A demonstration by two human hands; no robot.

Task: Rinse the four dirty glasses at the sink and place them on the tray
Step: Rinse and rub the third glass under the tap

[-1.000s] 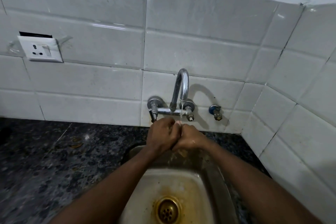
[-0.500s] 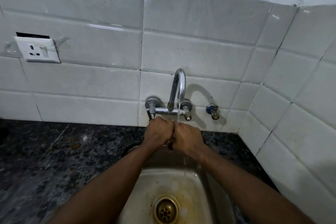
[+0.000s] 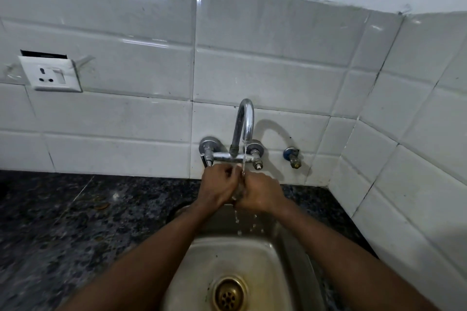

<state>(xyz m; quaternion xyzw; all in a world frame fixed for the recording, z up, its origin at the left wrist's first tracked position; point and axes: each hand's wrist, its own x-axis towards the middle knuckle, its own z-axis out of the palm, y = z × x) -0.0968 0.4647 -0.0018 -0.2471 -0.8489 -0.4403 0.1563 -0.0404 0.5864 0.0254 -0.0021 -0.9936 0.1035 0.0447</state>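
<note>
glasses: none in view | left hand and right hand curled together under the tap stream, grasp on anything cannot be told | one steel sink, one brass drain | dark speckled desk | white tiled corner walls, one socket far left

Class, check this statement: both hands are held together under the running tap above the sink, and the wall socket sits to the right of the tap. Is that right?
Not quite. The head view shows the wall socket to the left of the tap, not the right. The rest holds: the left hand and right hand meet under the running water above the sink.
</note>
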